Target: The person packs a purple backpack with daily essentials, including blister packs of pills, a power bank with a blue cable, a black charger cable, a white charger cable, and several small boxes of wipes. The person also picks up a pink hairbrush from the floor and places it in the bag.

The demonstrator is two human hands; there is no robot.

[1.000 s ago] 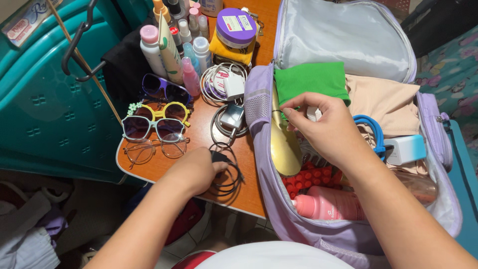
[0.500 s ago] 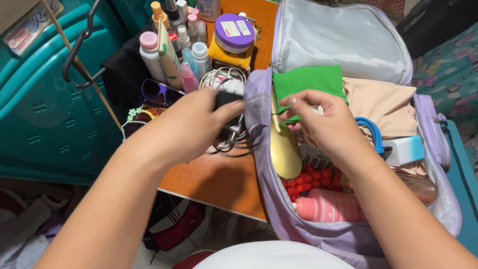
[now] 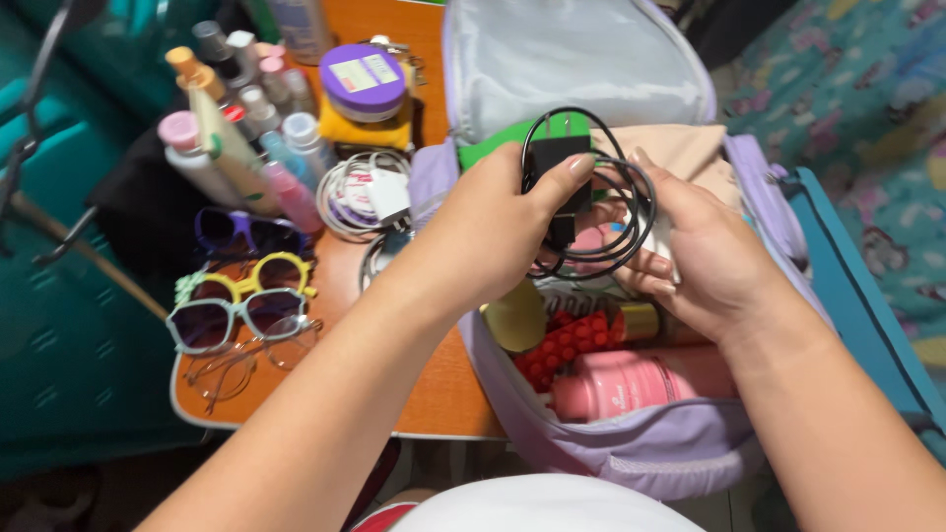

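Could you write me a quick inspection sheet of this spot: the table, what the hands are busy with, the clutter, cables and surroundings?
Surface: small orange table, crowded.
Things in hand: black charger with coiled cable, held over the open lilac bag.
Clutter: sunglasses, bottles, purple-lidded jar; in the bag a pink bottle, red spiky item, green cloth.
Hands: left hand grips the charger; right hand cups the coil from the other side.
Cables: white charger and cord on the table.
Surroundings: teal surface left, patterned fabric right.
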